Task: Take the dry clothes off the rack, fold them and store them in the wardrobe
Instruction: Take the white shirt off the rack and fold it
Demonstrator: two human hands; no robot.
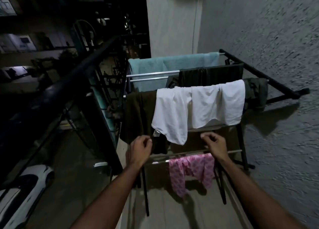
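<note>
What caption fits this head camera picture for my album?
At night on a balcony, two bare hands, left and right, reach toward a white shirt on the drying rack.

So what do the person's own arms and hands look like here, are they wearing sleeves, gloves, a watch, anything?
Nothing worn shows. Both forearms come in bare from the bottom edge of the head view, with no sleeve or cuff in sight. The left hand and right hand have no gloves, and no watch, bracelet or ring can be made out on wrists or fingers, though the light is dim.

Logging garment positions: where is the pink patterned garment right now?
Head view, low centre: the pink patterned garment hangs from the rack's nearest low bar, under the right hand.
</note>
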